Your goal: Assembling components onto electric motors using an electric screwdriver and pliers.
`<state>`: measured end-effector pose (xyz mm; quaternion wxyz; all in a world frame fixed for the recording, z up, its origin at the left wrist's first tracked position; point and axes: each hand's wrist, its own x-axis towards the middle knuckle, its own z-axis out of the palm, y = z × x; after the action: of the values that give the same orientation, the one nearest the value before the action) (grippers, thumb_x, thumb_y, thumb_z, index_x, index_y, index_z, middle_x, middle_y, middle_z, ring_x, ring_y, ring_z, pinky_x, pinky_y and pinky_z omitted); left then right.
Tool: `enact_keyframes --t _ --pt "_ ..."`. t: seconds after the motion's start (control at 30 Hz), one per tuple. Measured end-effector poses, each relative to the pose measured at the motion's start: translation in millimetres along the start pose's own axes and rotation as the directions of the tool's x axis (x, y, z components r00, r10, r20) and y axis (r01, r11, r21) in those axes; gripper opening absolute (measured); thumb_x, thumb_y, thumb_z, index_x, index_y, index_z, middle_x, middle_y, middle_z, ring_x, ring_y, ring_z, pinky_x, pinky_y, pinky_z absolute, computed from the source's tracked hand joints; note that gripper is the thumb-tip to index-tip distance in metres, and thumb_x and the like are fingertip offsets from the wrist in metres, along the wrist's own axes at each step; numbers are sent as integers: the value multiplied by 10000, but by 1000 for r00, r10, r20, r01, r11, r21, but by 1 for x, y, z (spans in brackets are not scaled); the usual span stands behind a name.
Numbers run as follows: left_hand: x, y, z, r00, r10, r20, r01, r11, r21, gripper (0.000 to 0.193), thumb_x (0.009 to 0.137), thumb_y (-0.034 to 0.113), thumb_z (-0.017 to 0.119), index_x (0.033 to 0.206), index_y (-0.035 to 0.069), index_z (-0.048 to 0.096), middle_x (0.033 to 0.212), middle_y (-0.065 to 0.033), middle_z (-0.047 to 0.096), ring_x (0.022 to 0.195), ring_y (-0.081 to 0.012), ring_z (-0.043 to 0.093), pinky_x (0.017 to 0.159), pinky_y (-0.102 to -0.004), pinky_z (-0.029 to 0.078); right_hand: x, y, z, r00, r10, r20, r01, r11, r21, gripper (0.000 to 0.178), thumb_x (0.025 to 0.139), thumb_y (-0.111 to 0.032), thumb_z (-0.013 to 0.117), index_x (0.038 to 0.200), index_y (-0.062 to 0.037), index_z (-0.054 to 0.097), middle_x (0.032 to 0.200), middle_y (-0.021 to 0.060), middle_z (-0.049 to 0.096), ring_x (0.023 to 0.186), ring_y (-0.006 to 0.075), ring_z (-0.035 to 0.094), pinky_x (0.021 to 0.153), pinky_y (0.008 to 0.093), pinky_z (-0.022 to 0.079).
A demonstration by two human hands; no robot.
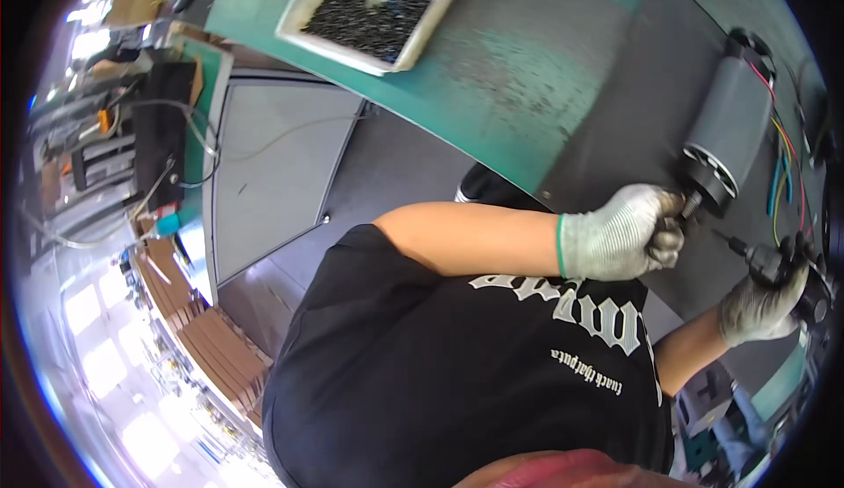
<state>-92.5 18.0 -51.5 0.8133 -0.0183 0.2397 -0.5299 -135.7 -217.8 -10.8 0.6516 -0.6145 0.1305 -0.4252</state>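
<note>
A grey cylindrical electric motor (730,123) with black end caps lies on the dark mat at the right. My left hand (629,233), in a whitish knit glove with a green cuff, is closed at the motor's near end. Its fingertips pinch around the short metal shaft (692,205); anything small between them is hidden. Farther right, my gloved right hand (765,305) is wrapped round a black power screwdriver (772,264). The driver's thin bit points left toward the shaft and stays apart from it.
Blue-handled pliers (778,185) and red and yellow wires (801,191) lie beside the motor. A white tray (286,24) of many small dark pieces stands on the green worktop (492,149). Stacked brown cardboard (220,356) and a grey panel (272,158) are at the left.
</note>
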Motion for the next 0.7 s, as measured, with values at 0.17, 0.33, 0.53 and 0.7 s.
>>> enact_keyframes --t 0.17,0.33,0.53,0.7 --pt "-34 21 20 949 293 -121 -121 688 716 231 965 201 427 892 33 568 706 -68 555 524 -153 497 502 -301 420 -3 8 18 997 46 56 -48 998 31 278 918 -102 579 1103 106 590 1033 208 643 900 295 653 746 363 570" --pt "-147 138 49 133 740 660 575 -600 556 141 834 138 629 893 10 624 777 -154 642 695 -334 624 635 -401 502 -5 9 18 997 39 -61 -41 999 -33 294 923 -114 575 1117 108 586 1045 210 642 933 304 649 811 383 563" --pt "-211 244 26 195 812 550 931 -330 157 276 873 308 603 995 68 666 949 -179 685 917 -366 653 815 -449 519 3 14 7 1000 -15 -21 14 998 -54 297 923 -113 574 1101 123 593 1071 209 644 958 306 649 871 396 544" --pt "-206 259 28 295 805 515 874 -445 195 278 835 272 627 1012 59 655 991 -176 684 956 -363 644 852 -422 503 0 13 0 998 67 3 -67 998 20 285 920 -105 566 1087 122 605 1091 212 642 977 308 647 871 394 543"
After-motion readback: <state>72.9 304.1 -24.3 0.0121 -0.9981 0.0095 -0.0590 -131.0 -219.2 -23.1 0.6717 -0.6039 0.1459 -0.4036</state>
